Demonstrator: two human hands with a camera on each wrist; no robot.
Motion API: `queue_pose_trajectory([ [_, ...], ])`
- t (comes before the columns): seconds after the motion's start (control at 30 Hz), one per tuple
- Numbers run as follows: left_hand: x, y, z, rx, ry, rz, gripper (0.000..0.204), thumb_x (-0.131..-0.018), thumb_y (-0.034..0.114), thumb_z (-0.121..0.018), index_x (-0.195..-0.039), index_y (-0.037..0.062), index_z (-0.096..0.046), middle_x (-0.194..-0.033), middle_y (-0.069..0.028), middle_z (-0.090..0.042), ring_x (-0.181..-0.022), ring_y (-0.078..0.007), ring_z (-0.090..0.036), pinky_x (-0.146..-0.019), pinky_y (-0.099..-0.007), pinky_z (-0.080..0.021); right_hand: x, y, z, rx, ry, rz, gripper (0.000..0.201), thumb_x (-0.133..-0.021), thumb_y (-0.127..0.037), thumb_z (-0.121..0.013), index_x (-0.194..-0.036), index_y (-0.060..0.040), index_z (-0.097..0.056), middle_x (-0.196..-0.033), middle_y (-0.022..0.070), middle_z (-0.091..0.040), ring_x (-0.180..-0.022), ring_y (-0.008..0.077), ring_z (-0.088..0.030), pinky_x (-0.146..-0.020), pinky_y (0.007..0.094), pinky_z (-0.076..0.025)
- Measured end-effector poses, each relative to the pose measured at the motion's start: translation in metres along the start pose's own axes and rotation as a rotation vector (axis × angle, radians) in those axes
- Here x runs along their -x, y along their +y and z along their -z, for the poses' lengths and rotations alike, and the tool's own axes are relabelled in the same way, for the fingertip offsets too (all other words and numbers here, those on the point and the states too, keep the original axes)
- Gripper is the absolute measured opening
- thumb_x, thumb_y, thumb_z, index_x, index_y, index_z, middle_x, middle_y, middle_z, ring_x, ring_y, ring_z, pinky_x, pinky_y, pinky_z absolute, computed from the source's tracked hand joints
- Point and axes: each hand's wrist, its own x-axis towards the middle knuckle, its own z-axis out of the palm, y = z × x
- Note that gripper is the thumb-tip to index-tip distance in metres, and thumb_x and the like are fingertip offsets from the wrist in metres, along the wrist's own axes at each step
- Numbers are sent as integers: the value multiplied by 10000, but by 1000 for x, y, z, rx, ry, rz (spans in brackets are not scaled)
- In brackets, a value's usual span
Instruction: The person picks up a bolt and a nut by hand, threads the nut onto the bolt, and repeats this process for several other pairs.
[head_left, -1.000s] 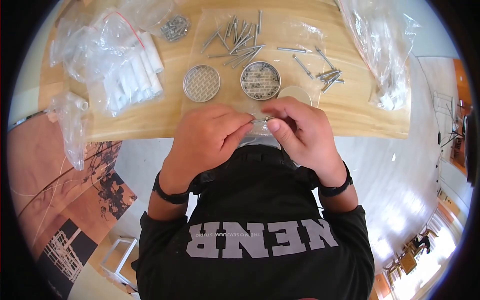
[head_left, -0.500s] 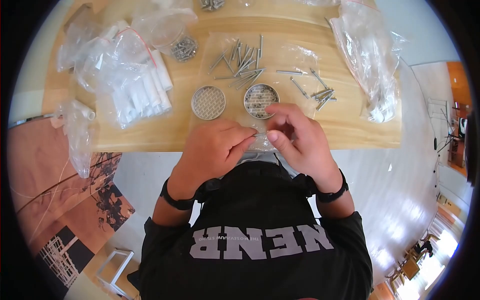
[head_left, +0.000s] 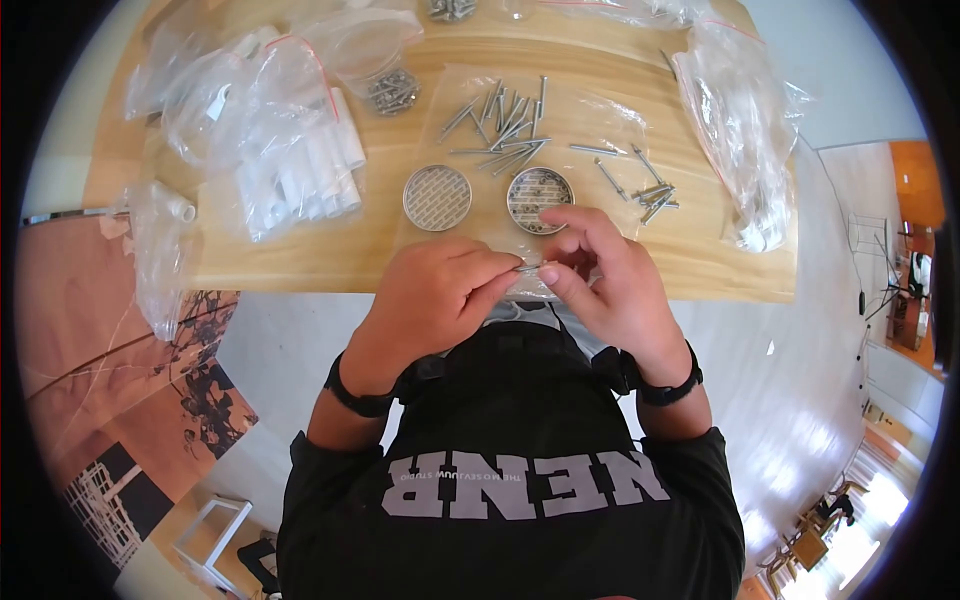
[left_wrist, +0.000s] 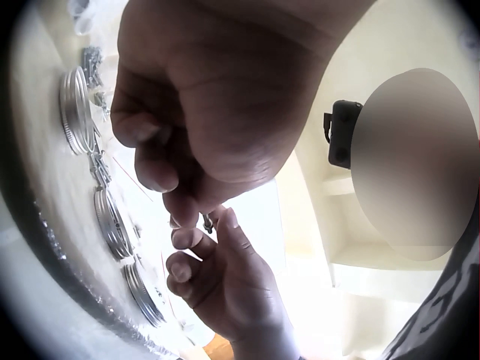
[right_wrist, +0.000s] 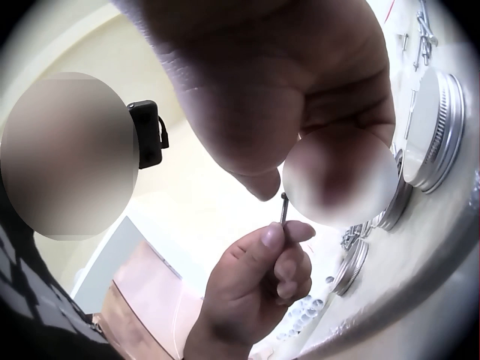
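Note:
My left hand [head_left: 440, 285] pinches a thin metal bolt [right_wrist: 283, 213] between thumb and fingertips, just over the table's near edge. A small nut-like knob sits at the bolt's free end. Close to that end is my right hand [head_left: 615, 285], its thumb tip beside the knob and its index finger raised away. In the right wrist view a blurred patch hides some right fingers. Beyond the hands lie two upturned metal jar lids; the left lid [head_left: 437, 198] shows a patterned lining, and the right lid [head_left: 527, 190] holds several small nuts.
Loose long bolts [head_left: 515, 130] lie on a clear plastic sheet behind the lids. A smaller group of bolts [head_left: 657, 195] lies to the right. White tubes [head_left: 300, 180] in plastic bags fill the left; a crumpled clear bag [head_left: 735, 140] lies far right. A tub of screws [head_left: 393, 90] stands behind.
The head view has shifted, so the tabletop sits differently in frame. My right index finger has lifted away from the bolt's end. The left hand keeps its pinch on the bolt.

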Motion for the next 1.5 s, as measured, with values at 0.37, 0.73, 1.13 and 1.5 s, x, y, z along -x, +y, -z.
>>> queue_pose_trajectory([
  [0.37,-5,-4,0,12,4,-5,99,-829,63,-678,-924,40,-692,-685,-80,-628,-617,-267,-601,-551,-357,-449,-5,13,2,133,-104,32,95,-879,-154,-682,-940,-87,-651,-734,96,-621,-628,303,-591,-569,368,-463],
  [0.73,-18,-6,-1,27,-27,-1,111,-826,35,-667,-935,24,-690,-682,-80,-630,-593,-256,-597,-537,-350,-450,-12,23,14,172,-202,-96,102,-872,-137,-685,-956,-94,-647,-686,92,-612,-630,295,-605,-556,350,-460],
  [1.13,-26,-6,0,47,-5,63,84,-834,113,-694,-898,57,-696,-712,-85,-627,-628,-285,-602,-541,-374,-453,-21,11,16,-23,-124,-109,127,-882,-187,-681,-949,-83,-651,-766,113,-634,-633,306,-591,-566,357,-465],
  [1.5,-28,-9,0,48,8,73,93,-827,112,-700,-896,50,-696,-707,-86,-627,-630,-284,-603,-548,-372,-458,-29,21,18,74,-114,33,104,-898,-155,-655,-918,-53,-658,-722,103,-614,-623,237,-591,-574,323,-456],
])
